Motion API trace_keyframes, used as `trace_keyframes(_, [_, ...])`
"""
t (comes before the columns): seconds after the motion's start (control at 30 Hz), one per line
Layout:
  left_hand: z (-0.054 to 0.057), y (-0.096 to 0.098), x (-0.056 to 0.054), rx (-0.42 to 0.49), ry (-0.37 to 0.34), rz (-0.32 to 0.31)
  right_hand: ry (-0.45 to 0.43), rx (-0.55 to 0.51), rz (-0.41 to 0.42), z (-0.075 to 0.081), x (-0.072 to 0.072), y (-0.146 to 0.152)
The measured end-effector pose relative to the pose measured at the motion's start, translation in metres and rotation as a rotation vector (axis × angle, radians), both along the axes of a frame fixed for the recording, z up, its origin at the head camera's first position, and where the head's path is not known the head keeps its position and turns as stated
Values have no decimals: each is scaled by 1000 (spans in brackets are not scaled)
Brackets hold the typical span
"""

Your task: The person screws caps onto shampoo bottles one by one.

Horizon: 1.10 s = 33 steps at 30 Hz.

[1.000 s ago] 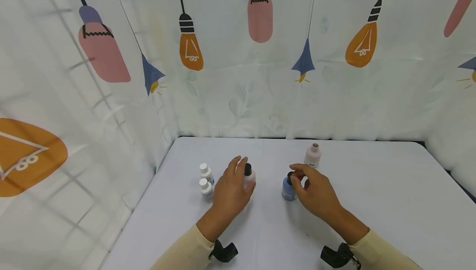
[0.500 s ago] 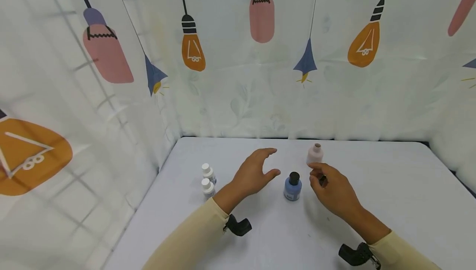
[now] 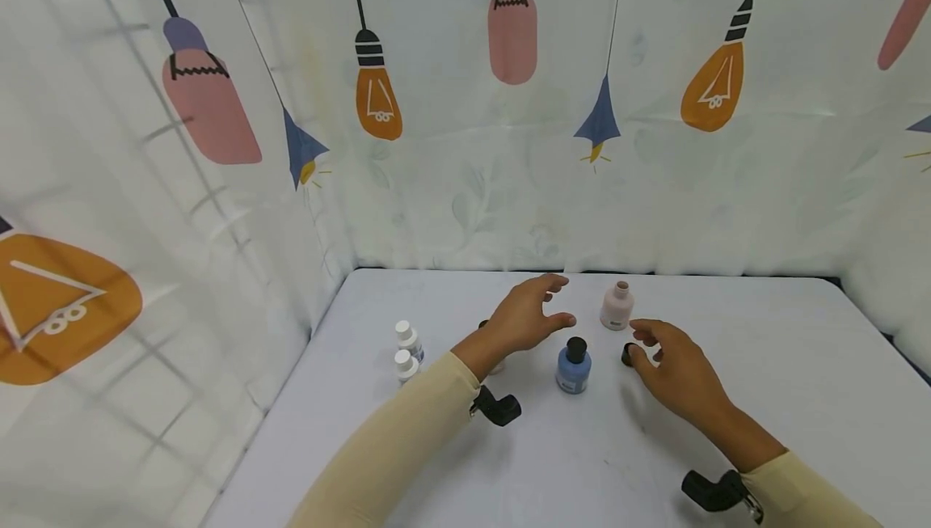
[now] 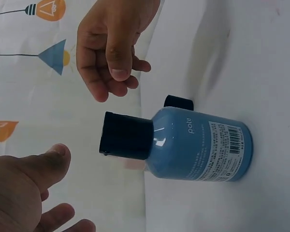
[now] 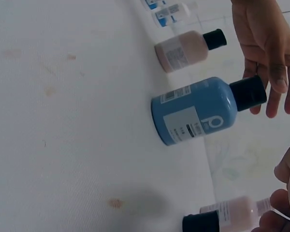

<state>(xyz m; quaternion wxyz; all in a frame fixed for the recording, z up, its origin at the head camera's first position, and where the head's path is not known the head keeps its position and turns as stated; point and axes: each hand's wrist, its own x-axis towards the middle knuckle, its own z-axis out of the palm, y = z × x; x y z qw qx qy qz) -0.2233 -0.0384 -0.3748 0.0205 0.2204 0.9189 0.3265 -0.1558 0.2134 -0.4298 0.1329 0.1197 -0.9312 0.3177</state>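
A blue bottle (image 3: 573,373) with a black cap stands upright on the table between the hands. My left hand (image 3: 525,314) hovers left of it, thumb and fingers spread, holding nothing. A pink bottle (image 5: 183,50) with a black cap stands behind that hand, mostly hidden in the head view. My right hand (image 3: 676,366) is to the right of the blue bottle, fingers loosely bent. Just off its fingertips sits a loose black cap (image 3: 627,355), apart from the fingers in the left wrist view. Farther back, a pink bottle (image 3: 617,308) stands with its neck uncapped.
Two small white-capped bottles, one in front (image 3: 406,365) and one behind (image 3: 409,339), stand at the left. The white table (image 3: 785,366) ends at a patterned cloth wall (image 3: 465,188) at the back and left.
My left hand has left the capped pink bottle and moved right, towards the blue bottle. My right hand has moved right from the blue bottle's cap and let go of the loose black cap.
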Motion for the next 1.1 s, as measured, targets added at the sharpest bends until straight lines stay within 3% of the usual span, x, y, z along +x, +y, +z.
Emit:
trace_keyframes(0.33, [0, 24, -30, -71, -71, -13, -49, 37, -6, -9, -9, 15])
trace_keyframes(0.67, [-4, 41, -53, -152, -149, -27, -100, 64, -4, -17, -15, 18])
trace_keyframes(1.1, [-7, 53, -68, -183, -206, -77, -128, 93, 10, -21, -18, 20])
